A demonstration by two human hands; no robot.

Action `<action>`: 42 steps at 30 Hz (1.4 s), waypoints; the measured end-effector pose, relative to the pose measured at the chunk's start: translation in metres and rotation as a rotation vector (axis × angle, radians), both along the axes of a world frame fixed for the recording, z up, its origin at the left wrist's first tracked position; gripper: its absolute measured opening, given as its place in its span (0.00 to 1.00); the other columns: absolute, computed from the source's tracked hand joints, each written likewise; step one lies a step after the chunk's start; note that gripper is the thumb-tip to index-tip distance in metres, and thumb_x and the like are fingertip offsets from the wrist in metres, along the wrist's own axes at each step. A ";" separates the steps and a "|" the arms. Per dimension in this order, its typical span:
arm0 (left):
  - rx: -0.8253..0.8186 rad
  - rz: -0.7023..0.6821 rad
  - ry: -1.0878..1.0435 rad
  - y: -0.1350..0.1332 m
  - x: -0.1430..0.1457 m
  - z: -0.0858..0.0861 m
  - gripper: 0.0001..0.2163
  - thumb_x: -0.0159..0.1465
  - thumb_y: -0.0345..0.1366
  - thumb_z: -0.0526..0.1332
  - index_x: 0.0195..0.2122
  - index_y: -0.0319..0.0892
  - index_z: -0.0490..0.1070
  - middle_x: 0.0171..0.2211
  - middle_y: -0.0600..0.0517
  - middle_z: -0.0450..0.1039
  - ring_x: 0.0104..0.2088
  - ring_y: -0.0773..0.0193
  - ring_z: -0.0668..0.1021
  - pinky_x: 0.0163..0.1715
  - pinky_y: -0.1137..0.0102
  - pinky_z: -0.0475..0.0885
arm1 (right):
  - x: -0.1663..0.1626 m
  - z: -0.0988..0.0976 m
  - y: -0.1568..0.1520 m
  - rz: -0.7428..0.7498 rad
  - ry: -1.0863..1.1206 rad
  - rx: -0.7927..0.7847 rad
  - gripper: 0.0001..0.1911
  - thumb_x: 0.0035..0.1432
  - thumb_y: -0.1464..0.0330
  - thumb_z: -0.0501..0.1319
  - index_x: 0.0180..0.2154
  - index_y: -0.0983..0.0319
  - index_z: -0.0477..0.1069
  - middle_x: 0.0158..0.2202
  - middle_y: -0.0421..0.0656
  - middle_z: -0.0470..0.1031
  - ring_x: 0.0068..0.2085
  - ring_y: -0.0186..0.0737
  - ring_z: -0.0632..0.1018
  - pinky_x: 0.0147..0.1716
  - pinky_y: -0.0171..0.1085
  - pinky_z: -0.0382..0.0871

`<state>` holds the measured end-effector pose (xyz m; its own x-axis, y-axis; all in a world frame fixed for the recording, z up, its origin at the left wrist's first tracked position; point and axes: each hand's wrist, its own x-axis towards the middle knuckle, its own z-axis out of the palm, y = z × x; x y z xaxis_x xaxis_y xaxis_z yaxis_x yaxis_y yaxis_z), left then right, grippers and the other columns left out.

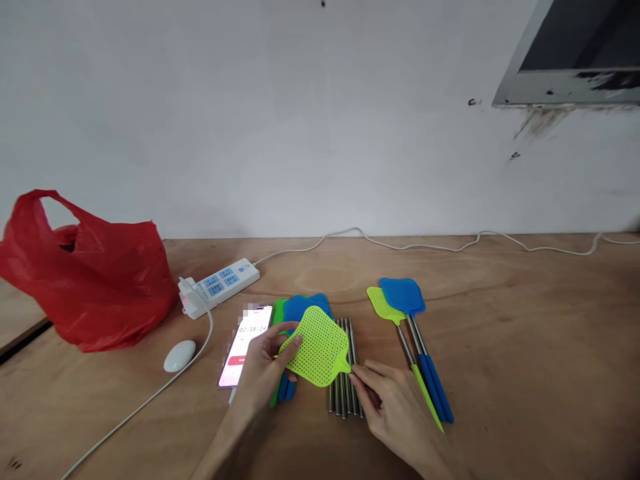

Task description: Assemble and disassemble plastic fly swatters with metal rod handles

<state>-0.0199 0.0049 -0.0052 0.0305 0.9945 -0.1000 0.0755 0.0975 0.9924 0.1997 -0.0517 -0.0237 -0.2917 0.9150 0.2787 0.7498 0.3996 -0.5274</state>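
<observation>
A yellow-green fly swatter head [316, 347], with a perforated square face, is held up over the table between both hands. My left hand [265, 360] grips its left edge between thumb and fingers. The fingers of my right hand [395, 400] are pinched at the tip of its neck; whether they also hold a rod there is hidden. Just beneath lie several metal rods [344, 400] side by side. Blue swatter heads [306, 305] and a green swatter head [278, 311] are partly covered behind my left hand. To the right rest a yellow-green fly swatter [420, 380] and blue-headed swatters [403, 295] with handles.
Left of my hands lies a lit phone [250, 337] showing a timer. A white power strip [223, 283], a white mouse-shaped object [179, 356] and a red plastic bag [100, 280] stand further left. A white cable [410, 247] runs along the wall.
</observation>
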 end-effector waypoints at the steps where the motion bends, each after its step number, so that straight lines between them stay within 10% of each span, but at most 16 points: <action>1: 0.000 0.020 -0.021 0.000 0.000 0.000 0.27 0.52 0.52 0.70 0.45 0.35 0.75 0.22 0.53 0.74 0.20 0.62 0.74 0.13 0.73 0.70 | -0.002 -0.001 -0.001 -0.009 -0.014 0.012 0.17 0.69 0.69 0.50 0.33 0.60 0.75 0.27 0.43 0.73 0.27 0.39 0.74 0.25 0.36 0.53; 18: 0.192 0.412 -0.296 -0.007 0.016 -0.006 0.25 0.54 0.46 0.73 0.50 0.41 0.75 0.23 0.55 0.76 0.27 0.64 0.77 0.27 0.74 0.71 | -0.022 0.023 -0.007 -0.043 0.245 -0.101 0.20 0.68 0.68 0.50 0.24 0.61 0.68 0.21 0.39 0.65 0.21 0.34 0.67 0.21 0.36 0.45; 27: 0.048 -0.020 0.114 -0.008 0.008 0.012 0.20 0.56 0.55 0.67 0.27 0.40 0.71 0.16 0.59 0.64 0.12 0.71 0.65 0.09 0.77 0.57 | 0.001 0.016 -0.007 -0.031 0.027 -0.078 0.13 0.70 0.67 0.51 0.34 0.58 0.71 0.24 0.38 0.73 0.25 0.37 0.74 0.25 0.34 0.55; 32: 0.046 -0.037 0.096 -0.013 0.016 0.017 0.21 0.56 0.56 0.67 0.27 0.42 0.67 0.15 0.60 0.64 0.12 0.71 0.64 0.09 0.78 0.56 | 0.000 0.012 -0.007 -0.026 0.009 -0.030 0.17 0.72 0.63 0.49 0.33 0.57 0.71 0.24 0.39 0.74 0.25 0.39 0.75 0.26 0.35 0.54; 42: 0.185 0.397 -0.037 0.013 -0.027 0.021 0.23 0.54 0.58 0.66 0.33 0.41 0.72 0.19 0.59 0.66 0.16 0.73 0.64 0.14 0.80 0.56 | 0.015 -0.003 -0.008 -0.234 -0.040 -0.007 0.22 0.72 0.61 0.45 0.27 0.59 0.67 0.18 0.41 0.69 0.19 0.39 0.71 0.23 0.38 0.45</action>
<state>-0.0469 0.0184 0.0162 -0.3573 0.9310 0.0749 0.0319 -0.0680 0.9972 0.2142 -0.0594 -0.0268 -0.0823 0.9609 0.2642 0.8417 0.2090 -0.4979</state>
